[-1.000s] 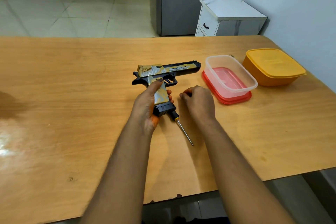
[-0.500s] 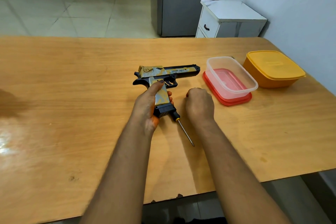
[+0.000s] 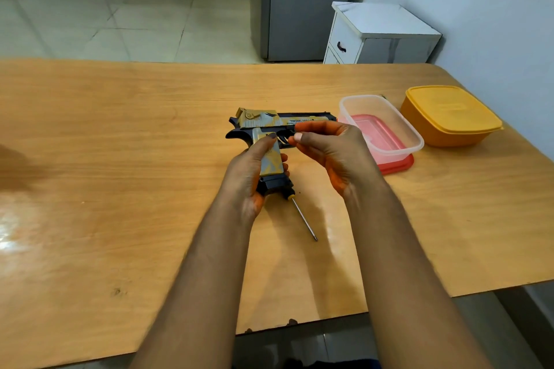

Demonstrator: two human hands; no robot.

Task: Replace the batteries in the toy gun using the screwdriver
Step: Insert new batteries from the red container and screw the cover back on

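Both your hands work mid-table: your left hand (image 3: 250, 177) grips the toy gun (image 3: 271, 141), barrel pointing right, while your right hand (image 3: 332, 150), earlier fisted on the table (image 3: 120, 159), now rises, fingertips pinched beside the trigger.

**Occluded / unresolved items**

Screwdriver (image 3: 304, 219): handle mostly hidden behind toy gun (image 3: 271, 123) grip base; only shaft and a bit of handle visible. Left hand (image 3: 245, 177): palm covers grip's far side. Right hand (image 3: 329, 147): fingers hide trigger area; pinched item, if any, too small to tell. Gun lettering only partly legible. Table (image 3: 120, 159): left edge cut off by frame.
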